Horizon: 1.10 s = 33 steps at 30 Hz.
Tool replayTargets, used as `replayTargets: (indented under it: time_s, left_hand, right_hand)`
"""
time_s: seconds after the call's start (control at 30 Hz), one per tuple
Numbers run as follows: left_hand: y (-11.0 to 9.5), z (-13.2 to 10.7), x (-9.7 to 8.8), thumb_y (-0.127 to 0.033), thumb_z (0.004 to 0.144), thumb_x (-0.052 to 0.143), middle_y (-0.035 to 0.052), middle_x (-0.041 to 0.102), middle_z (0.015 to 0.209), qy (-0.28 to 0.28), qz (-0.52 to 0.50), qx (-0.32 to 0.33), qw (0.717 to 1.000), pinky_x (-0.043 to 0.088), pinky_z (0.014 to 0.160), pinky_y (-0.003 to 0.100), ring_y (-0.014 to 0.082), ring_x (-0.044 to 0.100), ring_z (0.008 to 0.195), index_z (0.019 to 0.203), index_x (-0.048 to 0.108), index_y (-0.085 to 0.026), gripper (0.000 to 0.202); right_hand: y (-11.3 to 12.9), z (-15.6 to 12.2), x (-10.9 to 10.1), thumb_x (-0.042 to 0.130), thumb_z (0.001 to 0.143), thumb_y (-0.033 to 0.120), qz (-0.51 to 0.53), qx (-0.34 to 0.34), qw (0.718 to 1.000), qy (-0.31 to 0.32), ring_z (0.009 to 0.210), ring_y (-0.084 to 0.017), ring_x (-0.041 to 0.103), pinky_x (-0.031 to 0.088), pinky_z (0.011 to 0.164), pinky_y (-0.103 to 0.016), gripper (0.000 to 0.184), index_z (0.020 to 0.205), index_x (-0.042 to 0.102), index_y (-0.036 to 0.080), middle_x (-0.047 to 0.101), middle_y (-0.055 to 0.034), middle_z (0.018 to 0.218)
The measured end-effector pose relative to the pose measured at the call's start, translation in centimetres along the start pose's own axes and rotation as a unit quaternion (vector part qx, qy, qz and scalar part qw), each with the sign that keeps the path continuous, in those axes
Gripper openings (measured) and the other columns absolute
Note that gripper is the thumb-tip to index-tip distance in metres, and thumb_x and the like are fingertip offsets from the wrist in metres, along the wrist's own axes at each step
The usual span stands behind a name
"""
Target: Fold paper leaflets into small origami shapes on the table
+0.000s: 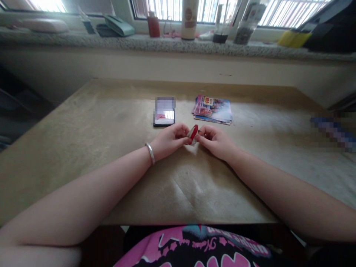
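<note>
Pink-and-black printed shirt (191,248) edges the paper-covered worktop (83,122). Left hand (168,141) and right hand (215,141) meet above it, their grips nearly closed, fingertips pinching a small red-and-white strip (193,134) from both sides; its long axis points away, leaning right at the far end. Beyond lie a blurred phone (164,111) and stacked leaflets (213,109).

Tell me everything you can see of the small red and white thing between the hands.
The small red-and-white item looks like folded paper or a thin wrapper, though it is too small to tell which, and no writing can be read on it. A red band runs slantwise across its white body. It stands tilted, pinched between the fingers of the left hand and right hand, just above the tan table top. Whether it touches the table cannot be told.
</note>
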<state>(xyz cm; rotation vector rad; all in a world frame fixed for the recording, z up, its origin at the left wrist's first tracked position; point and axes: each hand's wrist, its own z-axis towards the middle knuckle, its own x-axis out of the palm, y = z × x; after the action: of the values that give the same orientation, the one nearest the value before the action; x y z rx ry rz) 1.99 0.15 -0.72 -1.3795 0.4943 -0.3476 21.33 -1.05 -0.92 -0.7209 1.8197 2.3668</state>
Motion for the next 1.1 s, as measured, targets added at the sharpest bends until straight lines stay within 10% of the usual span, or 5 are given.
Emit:
replayTargets:
  time_s: [0.47,0.8,1.1]
  left_hand:
    - [-0.29,-0.23,-0.14,-0.019,0.084,0.052,-0.0018,0.06,0.077,-0.036,0.205,0.053,0.977,0.044,0.067,0.021,0.0099,0.056,0.07,0.092,0.055,-0.018,0.009]
    - [-0.16,-0.08,-0.35,-0.027,0.086,0.052,0.0016,0.066,0.082,-0.02,0.178,0.043,0.983,0.045,0.066,0.022,0.0111,0.058,0.07,0.097,0.057,-0.017,0.016]
    - [-0.13,-0.06,-0.33,-0.024,0.087,0.05,0.0017,0.064,0.079,-0.03,0.207,0.049,0.977,0.044,0.061,0.021,0.0098,0.056,0.065,0.1,0.059,-0.016,0.018]
  right_hand:
    - [0.16,0.01,-0.08,0.061,0.076,0.041,0.041,-0.002,0.999,0.014,0.062,-0.012,0.05,0.04,0.059,-0.025,0.022,0.081,0.054,0.02,0.055,0.0022,0.07]
    - [0.14,0.33,-0.09,0.062,0.078,0.052,0.151,-0.002,0.988,0.042,0.063,-0.012,0.054,0.044,0.063,-0.027,0.033,0.08,0.055,0.02,0.06,0.0009,0.069]
    - [0.23,0.49,0.52,0.064,0.069,0.034,0.141,0.039,0.989,0.0,0.058,-0.01,0.053,0.039,0.055,-0.024,0.021,0.078,0.051,0.02,0.058,0.0033,0.064]
